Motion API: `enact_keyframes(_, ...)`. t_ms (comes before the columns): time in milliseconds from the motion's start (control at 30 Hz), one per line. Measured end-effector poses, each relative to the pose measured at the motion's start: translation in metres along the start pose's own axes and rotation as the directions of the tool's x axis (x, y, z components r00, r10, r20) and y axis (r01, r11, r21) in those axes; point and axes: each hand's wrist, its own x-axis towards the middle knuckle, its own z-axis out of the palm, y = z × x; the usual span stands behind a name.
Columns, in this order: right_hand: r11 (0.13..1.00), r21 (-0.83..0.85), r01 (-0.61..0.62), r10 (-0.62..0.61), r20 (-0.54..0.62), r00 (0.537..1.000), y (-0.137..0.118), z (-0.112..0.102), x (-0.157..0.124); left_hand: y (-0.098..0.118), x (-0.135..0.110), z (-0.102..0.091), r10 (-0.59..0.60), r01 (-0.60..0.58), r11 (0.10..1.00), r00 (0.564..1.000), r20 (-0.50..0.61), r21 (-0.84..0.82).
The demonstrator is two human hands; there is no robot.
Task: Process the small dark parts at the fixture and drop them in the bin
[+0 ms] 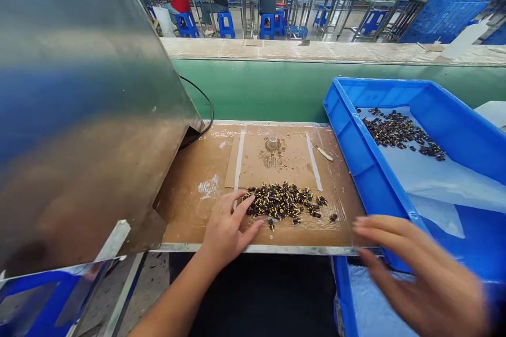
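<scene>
A heap of small black-and-yellow parts (282, 202) lies on the brown work board (197, 179). My left hand (227, 229) rests flat on the board at the heap's left edge, fingers spread and touching the nearest parts. My right hand (419, 268) hovers with fingers stretched out over the near corner of the blue crate (348, 131), blurred by motion and holding nothing. More of the same parts (399, 131) lie on a white sheet (435, 174) inside that crate.
A large slanted steel housing (79, 105) fills the left side, with a black cable (207, 108) behind it. A green conveyor belt (276, 87) runs behind the board. A second blue bin (356, 300) sits below at right. Other people sit at far benches.
</scene>
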Motion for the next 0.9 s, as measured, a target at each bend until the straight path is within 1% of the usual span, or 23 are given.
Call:
enact_keyframes(67, 0.999, 0.044, 0.017, -0.021, 0.091, 0.996, -0.028, 0.047, 0.019, 0.001, 0.007, 0.003, 0.0, -0.002, 0.999, 0.997, 0.073, 0.036)
enact_keyframes(133, 0.999, -0.004, 0.036, -0.035, 0.13, 0.991, -0.04, 0.089, 0.034, 0.001, 0.012, 0.005, 0.059, -0.07, 0.996, 0.985, 0.161, 0.06)
enact_keyframes(200, 0.996, -0.072, 0.062, -0.046, 0.205, 0.978, -0.043, 0.118, 0.043, 0.0, 0.014, 0.005, 0.138, -0.16, 0.984, 0.959, 0.247, 0.071)
enact_keyframes(267, 0.99, -0.097, 0.103, -0.071, 0.296, 0.952, -0.042, 0.133, 0.048, -0.002, 0.013, 0.002, 0.18, -0.211, 0.975, 0.935, 0.305, 0.074)
enact_keyframes(333, 0.987, -0.08, 0.139, -0.102, 0.352, 0.93, -0.041, 0.138, 0.049, -0.005, 0.009, -0.001, 0.184, -0.216, 0.974, 0.93, 0.317, 0.069)
enact_keyframes(433, 0.989, -0.05, 0.136, -0.109, 0.362, 0.926, -0.038, 0.137, 0.048, -0.01, 0.002, -0.003, 0.173, -0.192, 0.98, 0.949, 0.265, 0.048)
enact_keyframes(533, 0.991, 0.011, 0.136, -0.132, 0.309, 0.942, -0.034, 0.133, 0.047, -0.014, -0.004, -0.002, 0.161, -0.165, 0.986, 0.968, 0.191, 0.005)
enact_keyframes(633, 0.989, 0.06, 0.133, -0.142, 0.199, 0.97, -0.022, 0.123, 0.044, -0.017, -0.007, -0.003, 0.123, -0.12, 0.992, 0.979, 0.165, -0.025)
enact_keyframes(700, 0.996, 0.026, 0.086, -0.089, 0.163, 0.983, -0.011, 0.115, 0.041, -0.017, -0.005, -0.004, 0.082, -0.081, 0.997, 0.975, 0.204, -0.015)
enact_keyframes(733, 0.998, -0.006, 0.054, -0.053, 0.171, 0.984, -0.004, 0.112, 0.039, -0.016, -0.002, -0.004, 0.066, -0.066, 0.998, 0.97, 0.236, -0.008)
enact_keyframes(833, 0.996, -0.083, -0.01, 0.033, 0.275, 0.961, 0.01, 0.107, 0.035, -0.009, 0.009, 0.002, 0.042, -0.045, 0.999, 0.95, 0.311, 0.001)
enact_keyframes(900, 0.995, -0.098, -0.032, 0.063, 0.337, 0.939, 0.012, 0.108, 0.035, -0.002, 0.019, 0.008, 0.043, -0.044, 0.999, 0.938, 0.344, -0.004)
